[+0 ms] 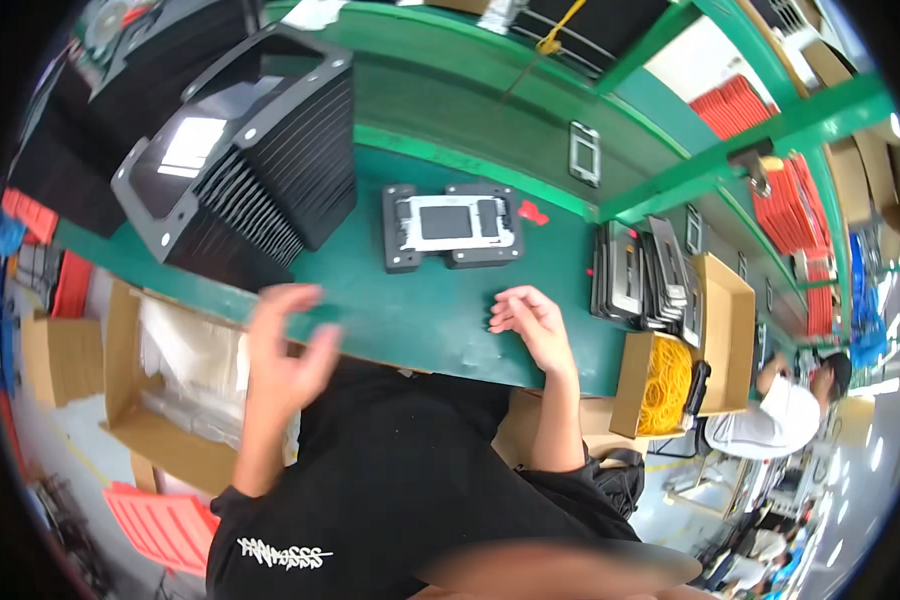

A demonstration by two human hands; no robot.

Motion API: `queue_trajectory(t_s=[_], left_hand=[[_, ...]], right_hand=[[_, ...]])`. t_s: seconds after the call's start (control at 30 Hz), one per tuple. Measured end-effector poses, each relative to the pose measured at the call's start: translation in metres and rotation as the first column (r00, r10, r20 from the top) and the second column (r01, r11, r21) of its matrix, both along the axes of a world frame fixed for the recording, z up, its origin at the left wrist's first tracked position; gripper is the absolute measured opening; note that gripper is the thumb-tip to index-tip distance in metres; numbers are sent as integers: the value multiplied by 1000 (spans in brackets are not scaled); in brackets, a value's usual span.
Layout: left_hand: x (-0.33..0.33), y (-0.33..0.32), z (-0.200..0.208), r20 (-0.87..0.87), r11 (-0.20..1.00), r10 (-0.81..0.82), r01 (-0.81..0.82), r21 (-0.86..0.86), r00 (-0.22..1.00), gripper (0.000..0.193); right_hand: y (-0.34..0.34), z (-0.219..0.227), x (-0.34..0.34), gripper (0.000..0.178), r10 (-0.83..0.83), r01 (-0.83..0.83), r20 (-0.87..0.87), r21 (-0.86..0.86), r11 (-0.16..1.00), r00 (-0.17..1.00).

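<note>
My left hand (295,347), blurred by motion, is over the bench's front edge by the stack of black trays. Its thumb and fingers are spread, with nothing seen between them. Above the right part of the bench, my right hand (532,322) has its fingers loosely bent and slightly apart, and no object shows in it. Beyond the hands, a black fixture (400,258) lies flat on the green bench, touched by neither hand. In it sits a white rectangular frame (440,243) with a dark window. A small red piece (533,212) lies just right of the fixture.
The tall stack of black trays (305,150) stands at the left. At the right are a row of dark frames (642,275) and a cardboard box of yellow bands (667,388). An open carton (175,445) with clear packaging is below left. Green rails (710,160) border the bench.
</note>
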State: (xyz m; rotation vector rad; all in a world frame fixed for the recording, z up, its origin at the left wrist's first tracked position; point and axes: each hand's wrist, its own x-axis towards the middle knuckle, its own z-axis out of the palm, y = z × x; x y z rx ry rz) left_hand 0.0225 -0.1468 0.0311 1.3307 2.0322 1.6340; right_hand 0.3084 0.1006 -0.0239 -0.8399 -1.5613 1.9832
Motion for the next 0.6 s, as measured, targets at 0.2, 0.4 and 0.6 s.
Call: queue_trajectory(t_s=[0.2,0.4,0.6], left_hand=[[15,114,-19,-260,991,-118,96,-97,958,106],[-11,153,-56,-114,975,-218,212,-65,969,120],[-22,144,-44,-100,914,-403,396,-83,909,125]], right_hand=[[21,22,10,22,7,-74,293,218,973,956],[87,16,-11,17,-314,198,136,533,823,940],[235,10,-70,20,-569,1,276,899,438,775]])
